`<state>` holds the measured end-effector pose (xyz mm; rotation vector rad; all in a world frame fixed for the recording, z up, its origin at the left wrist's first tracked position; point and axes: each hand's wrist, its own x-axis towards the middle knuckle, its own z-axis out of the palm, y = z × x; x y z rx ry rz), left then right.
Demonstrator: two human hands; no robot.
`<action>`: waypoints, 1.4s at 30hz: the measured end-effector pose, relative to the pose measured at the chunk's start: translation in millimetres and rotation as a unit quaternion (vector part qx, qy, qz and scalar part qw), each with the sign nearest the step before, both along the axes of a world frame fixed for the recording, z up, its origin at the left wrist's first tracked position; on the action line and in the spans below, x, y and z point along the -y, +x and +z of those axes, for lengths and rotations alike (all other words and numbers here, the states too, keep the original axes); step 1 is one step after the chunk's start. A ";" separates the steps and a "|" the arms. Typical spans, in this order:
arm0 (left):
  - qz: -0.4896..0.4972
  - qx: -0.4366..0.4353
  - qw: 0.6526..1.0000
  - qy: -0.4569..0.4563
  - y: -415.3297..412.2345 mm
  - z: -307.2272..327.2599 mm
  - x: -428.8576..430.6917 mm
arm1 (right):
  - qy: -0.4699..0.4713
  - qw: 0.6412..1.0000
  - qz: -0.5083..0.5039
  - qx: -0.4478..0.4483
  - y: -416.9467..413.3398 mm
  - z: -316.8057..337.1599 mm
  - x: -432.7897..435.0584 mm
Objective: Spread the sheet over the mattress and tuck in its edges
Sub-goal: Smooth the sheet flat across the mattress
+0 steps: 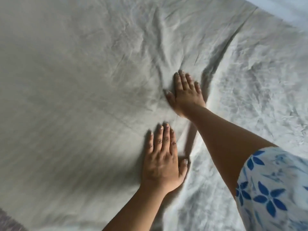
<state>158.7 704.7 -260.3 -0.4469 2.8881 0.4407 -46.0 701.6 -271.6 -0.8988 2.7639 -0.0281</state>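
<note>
A pale grey-white sheet (pixel 83 80) covers the mattress and fills almost the whole view. It is creased, with a long raised fold (pixel 215 67) running from the upper right down to the centre. My left hand (pixel 162 157) lies flat on the sheet, palm down, fingers straight and together. My right hand (pixel 186 90) is stretched further out, also flat with straight fingers, pressing the cloth just left of the fold. Neither hand holds any cloth. The mattress itself is hidden under the sheet.
At the upper right the sheet's edge (pixel 283 19) runs diagonally, with a brighter strip beyond it. A dark patch of floor (pixel 8 220) shows at the bottom left corner. My blue-flowered sleeve (pixel 273 194) covers the lower right.
</note>
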 end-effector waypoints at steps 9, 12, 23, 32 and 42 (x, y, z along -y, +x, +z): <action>-0.047 -0.035 0.996 0.069 24.2 20.2 -52.6 | 0.042 0.987 -0.153 -0.027 31.0 2.8 -75.8; 0.017 -0.078 0.996 0.050 -3.7 25.5 -34.4 | 0.007 0.978 -0.197 -0.070 10.0 13.1 -61.5; -0.147 0.042 0.988 0.028 7.0 7.7 -118.9 | 0.008 0.985 -0.164 -0.047 -23.0 -7.1 -127.8; -0.034 -0.067 0.996 0.054 56.3 18.6 -118.8 | 0.046 0.955 -0.282 -0.086 -10.4 12.5 -156.2; -0.060 0.018 0.998 -0.014 107.5 12.9 -147.0 | 0.010 0.987 -0.151 -0.049 63.6 -14.4 -150.8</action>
